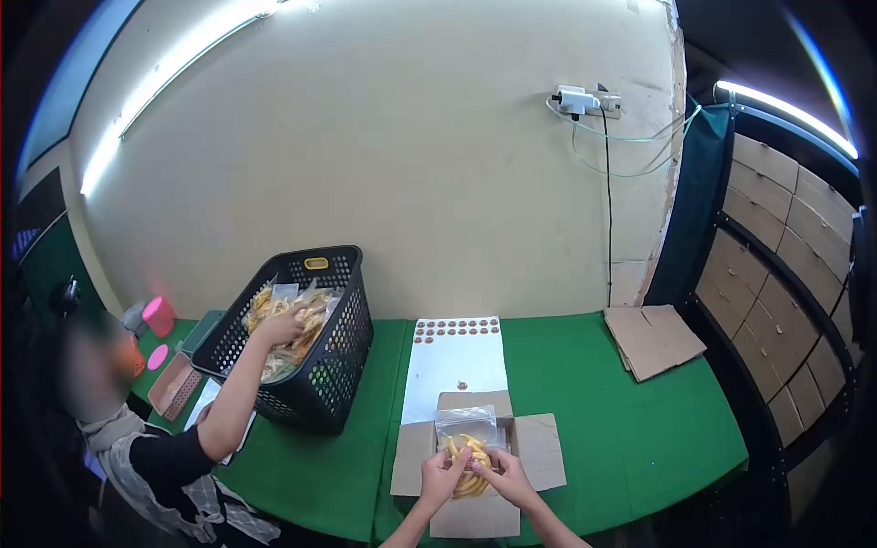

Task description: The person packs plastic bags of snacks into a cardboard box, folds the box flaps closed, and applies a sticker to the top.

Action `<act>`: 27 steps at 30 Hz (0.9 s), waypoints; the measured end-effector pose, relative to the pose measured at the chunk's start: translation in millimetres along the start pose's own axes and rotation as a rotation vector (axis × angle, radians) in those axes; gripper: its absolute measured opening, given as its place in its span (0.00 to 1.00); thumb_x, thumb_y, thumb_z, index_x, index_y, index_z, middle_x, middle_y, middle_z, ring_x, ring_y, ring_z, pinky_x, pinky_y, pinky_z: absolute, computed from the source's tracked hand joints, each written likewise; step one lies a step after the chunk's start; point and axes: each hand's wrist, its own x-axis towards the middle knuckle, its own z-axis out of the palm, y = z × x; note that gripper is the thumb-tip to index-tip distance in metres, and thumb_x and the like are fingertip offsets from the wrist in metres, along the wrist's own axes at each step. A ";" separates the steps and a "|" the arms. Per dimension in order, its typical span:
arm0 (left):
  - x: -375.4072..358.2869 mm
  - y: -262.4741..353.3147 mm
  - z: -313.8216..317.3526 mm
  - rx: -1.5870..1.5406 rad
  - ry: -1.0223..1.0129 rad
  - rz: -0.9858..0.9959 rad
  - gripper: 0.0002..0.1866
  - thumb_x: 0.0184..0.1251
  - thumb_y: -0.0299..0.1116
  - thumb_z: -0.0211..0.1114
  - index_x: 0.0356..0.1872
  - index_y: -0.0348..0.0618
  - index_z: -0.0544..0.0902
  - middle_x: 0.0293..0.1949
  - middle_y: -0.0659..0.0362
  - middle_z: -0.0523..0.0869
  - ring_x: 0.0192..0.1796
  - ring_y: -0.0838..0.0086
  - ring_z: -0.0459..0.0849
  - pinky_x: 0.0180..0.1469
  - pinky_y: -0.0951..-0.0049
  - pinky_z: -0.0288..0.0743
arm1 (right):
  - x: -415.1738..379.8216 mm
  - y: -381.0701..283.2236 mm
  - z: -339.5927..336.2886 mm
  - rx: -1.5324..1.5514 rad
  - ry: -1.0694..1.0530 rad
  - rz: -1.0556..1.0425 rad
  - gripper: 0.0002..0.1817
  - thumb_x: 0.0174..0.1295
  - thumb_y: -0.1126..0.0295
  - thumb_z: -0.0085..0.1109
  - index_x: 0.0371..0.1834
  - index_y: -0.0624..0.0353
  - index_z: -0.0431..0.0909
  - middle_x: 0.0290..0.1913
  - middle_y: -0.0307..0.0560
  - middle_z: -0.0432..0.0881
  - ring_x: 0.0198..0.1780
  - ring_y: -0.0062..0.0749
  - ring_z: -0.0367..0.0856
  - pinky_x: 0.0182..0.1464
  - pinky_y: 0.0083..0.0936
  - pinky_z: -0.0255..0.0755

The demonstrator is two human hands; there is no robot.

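An open cardboard box (541,451) stands at the front of the green-covered table, its flaps folded outward. Over it, my left hand (442,477) and my right hand (504,477) hold a bunch of yellow, curved, finger-like pieces (470,464) between them, fingers closed on it from both sides. A clear plastic bag (466,422) lies in the box just behind the bunch. Beyond the box is a white sheet (454,365) with rows of small brown round items (457,327) along its far end and a single one near the box.
At the left, a co-worker's hand (283,327) reaches into a black basket (343,388) of bagged yellow pieces. A pink basket (174,393) stands beside it. Flat cardboard (653,340) lies at the right, near a rack of cardboard boxes (767,228).
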 end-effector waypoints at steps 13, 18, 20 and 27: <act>10.2 -38.9 3.9 -0.090 -0.122 -0.076 0.15 0.63 0.39 0.57 0.35 0.33 0.78 0.28 0.61 0.80 0.29 0.86 0.75 0.29 0.83 0.69 | 4.7 23.6 -3.0 0.221 0.169 0.050 0.11 0.58 0.71 0.54 0.41 0.66 0.74 0.33 0.37 0.76 0.36 0.13 0.71 0.37 0.11 0.65; 9.5 -16.8 5.2 -0.123 -0.205 -0.026 0.14 0.63 0.33 0.57 0.44 0.33 0.75 0.37 0.61 0.80 0.37 0.85 0.76 0.38 0.84 0.72 | 20.4 18.2 -0.2 0.138 0.212 0.004 0.09 0.59 0.71 0.53 0.38 0.67 0.74 0.33 0.39 0.77 0.36 0.15 0.73 0.38 0.13 0.68; 16.3 -28.5 3.9 -0.125 -0.222 0.001 0.14 0.63 0.32 0.57 0.45 0.33 0.75 0.37 0.61 0.80 0.38 0.84 0.77 0.39 0.84 0.72 | 26.5 19.7 -2.5 -0.018 0.232 -0.007 0.08 0.60 0.71 0.53 0.36 0.67 0.74 0.33 0.39 0.78 0.35 0.15 0.74 0.37 0.14 0.68; 27.3 -9.2 -0.1 -0.143 -0.195 0.063 0.11 0.61 0.33 0.59 0.40 0.35 0.78 0.30 0.64 0.80 0.32 0.87 0.74 0.32 0.85 0.69 | 35.6 -9.5 3.4 0.226 0.200 -0.044 0.09 0.60 0.69 0.54 0.33 0.65 0.75 0.30 0.37 0.78 0.31 0.13 0.72 0.33 0.12 0.66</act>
